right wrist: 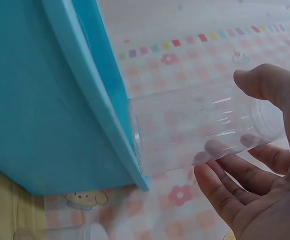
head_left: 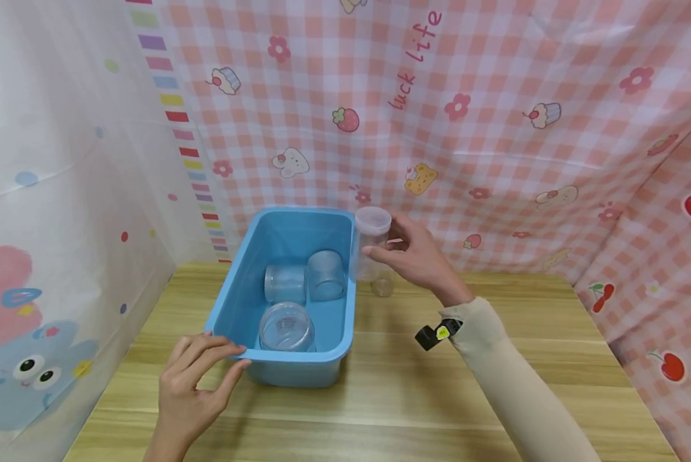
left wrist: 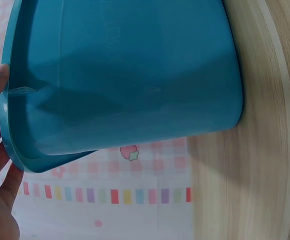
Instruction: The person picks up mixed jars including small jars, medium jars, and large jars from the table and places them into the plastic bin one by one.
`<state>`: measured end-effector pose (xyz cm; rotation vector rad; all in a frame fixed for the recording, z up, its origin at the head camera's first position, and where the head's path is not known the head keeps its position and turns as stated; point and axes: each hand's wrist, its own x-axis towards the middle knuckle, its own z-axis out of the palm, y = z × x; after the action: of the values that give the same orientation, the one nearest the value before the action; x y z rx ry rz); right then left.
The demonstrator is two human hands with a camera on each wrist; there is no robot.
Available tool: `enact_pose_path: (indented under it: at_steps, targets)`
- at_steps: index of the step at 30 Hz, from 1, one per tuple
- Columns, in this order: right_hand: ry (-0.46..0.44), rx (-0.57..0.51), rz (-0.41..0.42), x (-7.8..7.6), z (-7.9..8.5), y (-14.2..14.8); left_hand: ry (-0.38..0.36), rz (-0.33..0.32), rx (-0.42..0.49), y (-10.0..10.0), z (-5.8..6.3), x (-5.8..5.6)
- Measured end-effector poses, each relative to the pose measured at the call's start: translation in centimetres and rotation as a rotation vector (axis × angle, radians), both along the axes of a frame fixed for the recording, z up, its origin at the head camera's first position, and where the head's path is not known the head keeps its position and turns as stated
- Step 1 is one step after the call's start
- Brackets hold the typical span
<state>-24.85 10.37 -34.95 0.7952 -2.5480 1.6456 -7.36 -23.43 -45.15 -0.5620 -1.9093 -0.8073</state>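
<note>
A clear plastic jar (head_left: pixel 373 239) is held in my right hand (head_left: pixel 417 253), just beyond the right rim of a blue plastic bin (head_left: pixel 349 301). In the right wrist view, my thumb and fingers grip the jar (right wrist: pixel 184 131) around its sides, and its far end is close to the bin's rim (right wrist: pixel 92 90). My left hand (head_left: pixel 197 378) pinches the bin's near-left corner rim. Inside the bin are a clear jar (head_left: pixel 285 284) on its side, another clear jar (head_left: pixel 326 276) at the right, and a wide round clear jar (head_left: pixel 287 328) at the near end.
The bin stands on a wood-grain table (head_left: pixel 466 398). Another clear container (head_left: pixel 382 287) is on the table by the bin's right side, partly hidden behind the held jar and hand. A pink checked cloth (head_left: pixel 495 141) hangs behind, a white cloth (head_left: pixel 68 173) on the left.
</note>
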Motion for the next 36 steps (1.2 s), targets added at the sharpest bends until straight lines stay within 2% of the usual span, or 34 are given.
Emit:
enact_pose_path:
  at_steps: [9, 13, 19, 29, 36]
  targets:
    - [-0.003, 0.042, 0.059, 0.3, 1.1, -1.7, 0.003, -0.006, 0.002, -0.2, -0.2, -0.1]
    - [-0.051, 0.093, 0.089, 0.3, 1.2, -2.5, 0.019, -0.019, 0.008, -0.3, -0.2, -0.3]
    - [-0.112, 0.148, 0.083, 0.6, 1.0, -3.7, 0.013, -0.009, 0.003, -0.1, -0.2, -0.2]
    - [-0.105, 0.271, 0.087, 0.9, 0.8, -4.8, 0.029, -0.023, 0.009, 0.2, 0.2, -0.3]
    - [-0.081, 0.283, 0.091, 0.6, 0.3, -4.2, 0.032, -0.028, 0.013, 0.1, 0.1, -0.3]
